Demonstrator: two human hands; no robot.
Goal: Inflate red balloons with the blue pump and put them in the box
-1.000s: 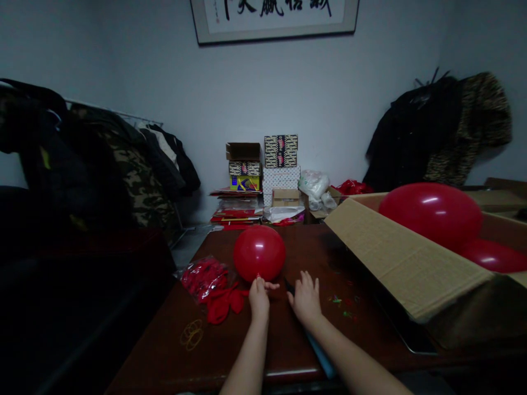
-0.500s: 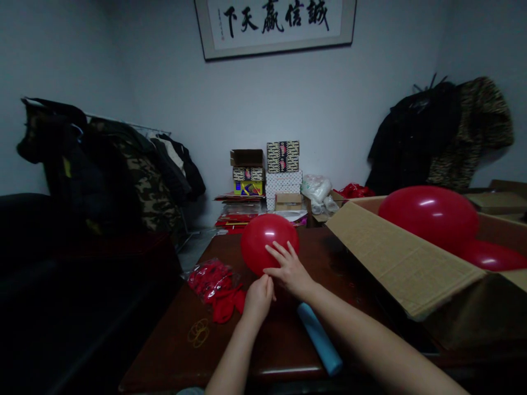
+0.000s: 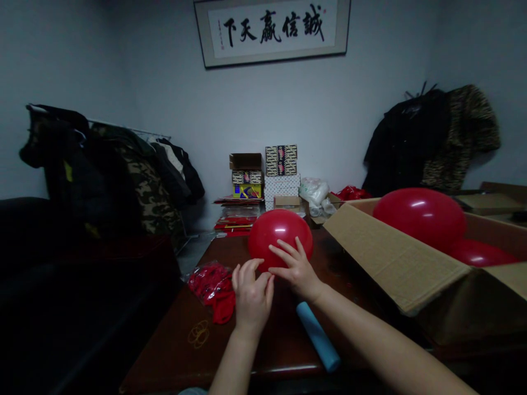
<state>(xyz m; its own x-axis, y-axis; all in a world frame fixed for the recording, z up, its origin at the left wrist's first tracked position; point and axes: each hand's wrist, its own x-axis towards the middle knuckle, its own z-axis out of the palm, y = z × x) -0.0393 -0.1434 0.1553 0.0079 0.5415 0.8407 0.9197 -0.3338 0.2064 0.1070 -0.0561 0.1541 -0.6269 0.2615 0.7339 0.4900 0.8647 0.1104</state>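
A round, inflated red balloon (image 3: 274, 230) is in front of me over the table, its neck end toward me. My left hand (image 3: 252, 296) is at the neck, thumb and forefinger together there and the other fingers raised apart. My right hand (image 3: 300, 272) holds the balloon from the right, its fingertips near the neck and other fingers spread over the skin. The neck itself is mostly hidden by the fingers. Left of my hands are a clear bag of uninflated red balloons (image 3: 209, 281) and loose red balloons (image 3: 223, 307). A blue cylinder (image 3: 318, 336) lies below my right forearm.
Several yellow rubber bands (image 3: 198, 333) lie on the dark wooden table (image 3: 164, 356). An open cardboard box (image 3: 395, 258) at right holds large inflated red balloons (image 3: 420, 216). Stacked boxes (image 3: 281, 186) stand behind. A black sofa (image 3: 24, 274) and hanging coats (image 3: 140, 170) are left.
My left hand has raised and spread its outer fingers beside the balloon's neck. The balloon has shifted slightly right, with my right hand still on it.
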